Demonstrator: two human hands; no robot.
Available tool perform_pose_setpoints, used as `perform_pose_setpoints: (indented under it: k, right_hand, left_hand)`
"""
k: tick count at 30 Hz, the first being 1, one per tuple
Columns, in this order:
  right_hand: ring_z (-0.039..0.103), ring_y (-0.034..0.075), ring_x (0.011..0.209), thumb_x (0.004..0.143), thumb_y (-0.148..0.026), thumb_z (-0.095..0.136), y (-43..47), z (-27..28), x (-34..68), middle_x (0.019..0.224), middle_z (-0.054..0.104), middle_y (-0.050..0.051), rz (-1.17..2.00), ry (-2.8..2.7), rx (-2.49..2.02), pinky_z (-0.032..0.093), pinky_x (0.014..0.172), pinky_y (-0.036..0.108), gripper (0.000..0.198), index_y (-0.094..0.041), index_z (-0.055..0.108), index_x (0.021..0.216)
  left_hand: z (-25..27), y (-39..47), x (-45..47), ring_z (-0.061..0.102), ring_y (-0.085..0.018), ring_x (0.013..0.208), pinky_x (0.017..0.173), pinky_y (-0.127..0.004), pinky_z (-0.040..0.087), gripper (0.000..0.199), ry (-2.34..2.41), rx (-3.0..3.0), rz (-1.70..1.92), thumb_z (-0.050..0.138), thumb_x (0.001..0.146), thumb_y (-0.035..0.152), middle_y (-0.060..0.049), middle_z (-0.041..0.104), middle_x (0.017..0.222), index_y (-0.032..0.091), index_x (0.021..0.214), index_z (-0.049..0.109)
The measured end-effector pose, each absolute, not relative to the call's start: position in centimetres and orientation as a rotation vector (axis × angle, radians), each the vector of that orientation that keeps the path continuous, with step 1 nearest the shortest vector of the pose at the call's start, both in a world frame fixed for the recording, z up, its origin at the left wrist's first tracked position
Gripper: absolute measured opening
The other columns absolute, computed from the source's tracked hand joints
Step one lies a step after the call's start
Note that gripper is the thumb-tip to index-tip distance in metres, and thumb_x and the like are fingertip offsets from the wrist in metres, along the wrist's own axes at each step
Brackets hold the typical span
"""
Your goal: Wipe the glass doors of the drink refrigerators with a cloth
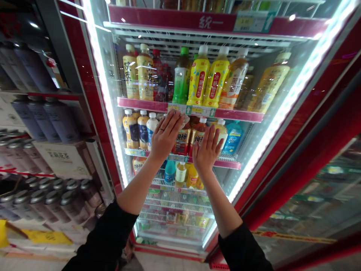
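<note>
My left hand (167, 133) has its fingers stretched out, lying flat in front of the second bottle shelf. Something whitish (185, 120) shows beside its fingertips; I cannot tell if it is a cloth or a bottle cap. To the right, my right hand (207, 150) is also flat, with fingers extended and slightly apart. Light reflections suggest a glass door between my hands and the bottles. Between the hands stands a dark-labelled drink bottle (182, 141). Another similar bottle (197, 131) is partly covered by my right hand. My palms are hidden.
The lit drinks fridge has a pink shelf strip (239, 114) below yellow bottles (199, 77). A blue bottle (233, 137) stands right of my right hand. Purple flasks (60, 116) fill the shelves on the left. A red frame (293, 177) runs along the right.
</note>
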State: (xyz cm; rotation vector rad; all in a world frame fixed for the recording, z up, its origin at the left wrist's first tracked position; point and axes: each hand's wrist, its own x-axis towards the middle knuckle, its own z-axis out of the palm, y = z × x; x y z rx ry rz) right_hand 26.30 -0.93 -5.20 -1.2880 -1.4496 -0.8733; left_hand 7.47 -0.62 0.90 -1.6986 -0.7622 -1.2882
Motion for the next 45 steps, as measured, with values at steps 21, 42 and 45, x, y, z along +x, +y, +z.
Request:
perform_pose_setpoints:
  k: [21,42,45]
  right_hand:
    - [0.039,0.033,0.168,0.111,-0.033,0.038,-0.6,-8.3,21.0,0.179,0.044,0.018,-0.891,-1.642,-1.268,0.035,0.135,0.058,0.072,-0.016,0.023,0.179]
    - [0.035,0.036,0.170,0.112,-0.028,0.030,-1.5,-8.3,17.7,0.177,0.046,0.019,-0.700,-1.576,-1.449,0.031,0.134,0.069,0.065,-0.015,0.038,0.175]
    - [0.038,0.035,0.169,0.113,-0.027,0.030,-1.5,-8.9,17.5,0.175,0.051,0.018,-0.689,-1.640,-1.422,0.034,0.134,0.068,0.063,-0.018,0.042,0.173]
  left_hand:
    - [-5.1,-0.8,3.1,0.043,-0.022,0.166,0.138,-0.046,0.042,0.070,-0.913,-1.678,-1.357,0.051,0.113,0.013,-0.009,0.060,0.168,0.027,0.178,0.029]
    - [-0.4,-0.3,2.4,0.033,-0.019,0.171,0.145,-0.044,0.023,0.058,-0.964,-2.015,-1.169,0.035,0.115,0.017,-0.004,0.051,0.176,0.026,0.171,0.044]
    - [0.6,-0.2,0.7,0.034,-0.018,0.170,0.144,-0.043,0.027,0.054,-0.972,-1.971,-1.204,0.032,0.116,0.018,-0.002,0.051,0.176,0.027,0.167,0.049]
